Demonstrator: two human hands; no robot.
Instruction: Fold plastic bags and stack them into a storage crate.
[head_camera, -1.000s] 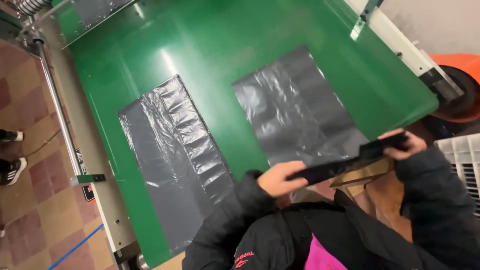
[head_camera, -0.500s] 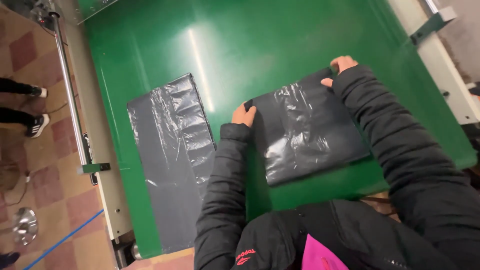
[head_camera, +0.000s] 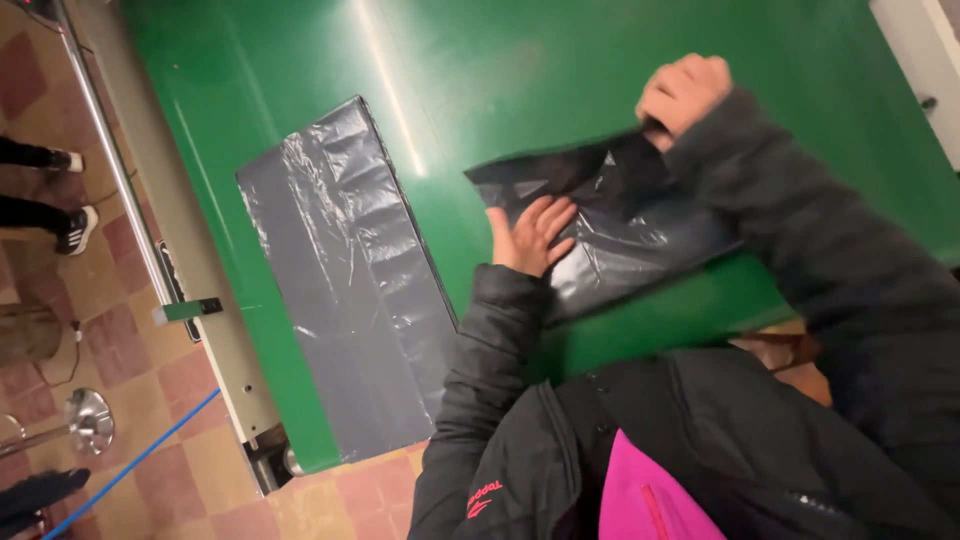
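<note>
A dark grey plastic bag (head_camera: 640, 245) lies on the green conveyor belt (head_camera: 520, 70) in front of me. My left hand (head_camera: 535, 235) presses flat on its near left part, fingers spread. My right hand (head_camera: 685, 92) is closed on the bag's far edge, pulling the plastic up there. My black jacket sleeves cover part of the bag. A second dark grey bag (head_camera: 350, 270) lies flat on the belt to the left, untouched.
The belt's metal side rail (head_camera: 150, 230) runs along the left, above a tiled floor. Another person's shoes (head_camera: 70, 225) stand on that floor. A blue line (head_camera: 130, 465) and a round metal object (head_camera: 88, 420) are on the floor at lower left.
The view has closed in on the belt. My right hand has gone from resting at the bag's far corner to gripping and lifting its edge. My left hand now lies flat on the bag.
</note>
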